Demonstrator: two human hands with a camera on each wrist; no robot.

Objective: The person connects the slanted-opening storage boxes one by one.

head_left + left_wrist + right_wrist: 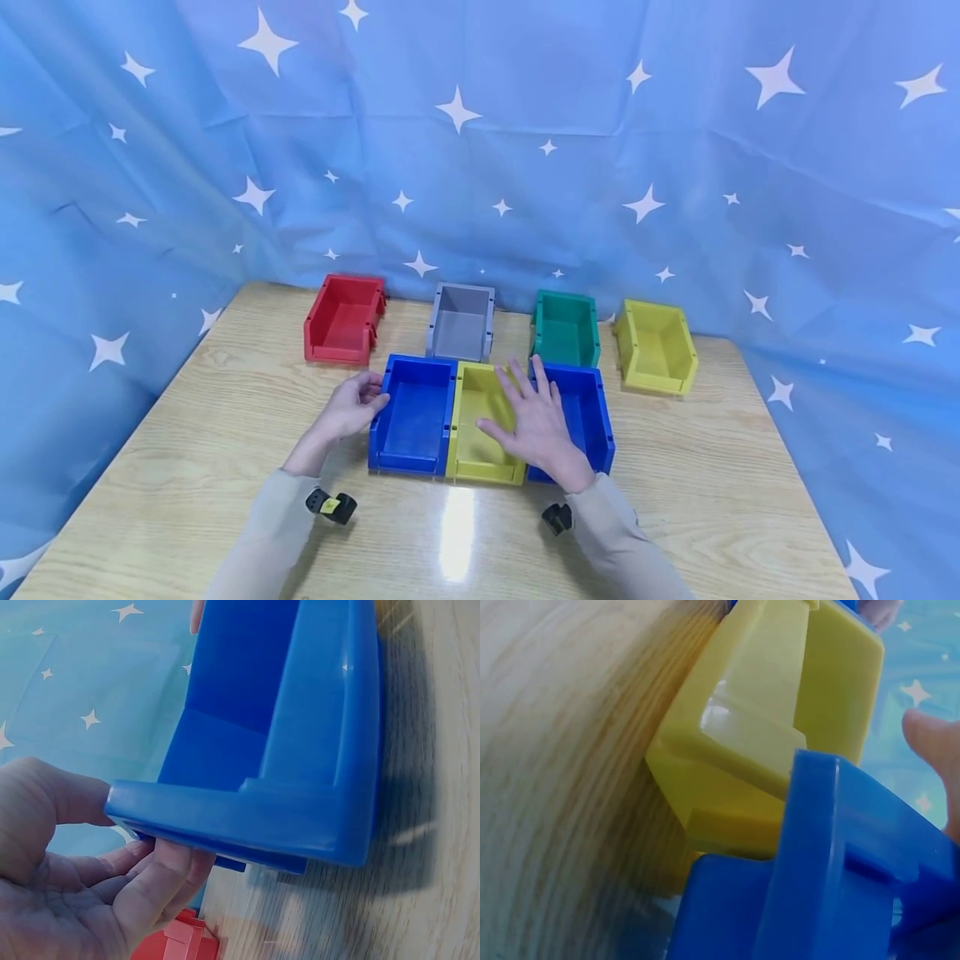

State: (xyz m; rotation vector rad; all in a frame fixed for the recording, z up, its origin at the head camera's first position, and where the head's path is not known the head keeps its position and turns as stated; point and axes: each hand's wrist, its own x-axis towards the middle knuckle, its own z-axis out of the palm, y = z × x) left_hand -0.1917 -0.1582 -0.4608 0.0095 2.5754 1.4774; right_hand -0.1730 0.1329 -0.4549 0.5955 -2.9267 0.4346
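Three plastic bins stand side by side at the front: a blue bin (pixel 408 460) on the left, a yellow bin (pixel 486 471) in the middle and another blue bin (pixel 604 417) on the right. My left hand (pixel 351 408) holds the left blue bin by its outer side wall; in the left wrist view the thumb is at the rim and fingertips lie under its outer edge. Over the yellow bin and the right blue bin, my right hand (pixel 536 421) is spread with straight fingers. Whether it touches either rim cannot be told.
Behind, in a spaced row, stand a red bin (pixel 337 353), a grey bin (pixel 459 335), a green bin (pixel 564 329) and another yellow bin (pixel 656 379). A blue curtain (pixel 480 167) with white stars hangs at the back of the wooden table (pixel 202 450).
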